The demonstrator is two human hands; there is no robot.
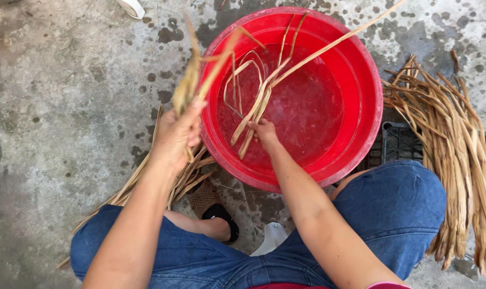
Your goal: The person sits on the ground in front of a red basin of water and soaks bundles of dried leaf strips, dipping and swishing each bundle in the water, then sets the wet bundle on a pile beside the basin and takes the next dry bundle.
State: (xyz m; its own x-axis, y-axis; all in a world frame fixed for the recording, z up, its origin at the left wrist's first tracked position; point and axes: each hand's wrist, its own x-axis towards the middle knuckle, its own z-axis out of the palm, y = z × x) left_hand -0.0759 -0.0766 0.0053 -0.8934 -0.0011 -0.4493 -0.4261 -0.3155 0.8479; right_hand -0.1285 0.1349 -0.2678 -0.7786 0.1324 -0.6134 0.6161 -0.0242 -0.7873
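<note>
Head camera looks straight down and the right hand (pixel 264 134) is over the near inner wall of the red basin (pixel 368 107), fingers closed around a few long dried leaf strips (pixel 269 85) — the strips rise from the fist, cross above the water (pixel 312 107) in the basin and run out past its far rim toward the top right, some of them looping back on themselves. Their lower ends hang down just below the hand, against the basin's inner wall. Over on the other side, the left hand (pixel 177 136) is raised just outside the basin's left rim, fingers clenched on a bunch of dried strips (pixel 188 85) that stands up from the fist, its tips blurred. Under that hand, more loose strips (pixel 146 179) lie on the floor, fanned out from beside the basin down toward the person's left knee. The person sits low with both knees in blue denim (pixel 403 203) at the bottom of the view, and a foot in a dark sandal (pixel 221 217) sits between them — just beside the basin's near edge. To the right, a thick heap of dried strips (pixel 457 160) is draped over a dark plastic crate (pixel 398 142), well apart from both hands. All of it sits on a mottled, wet-spotted concrete floor (pixel 66 107).
</note>
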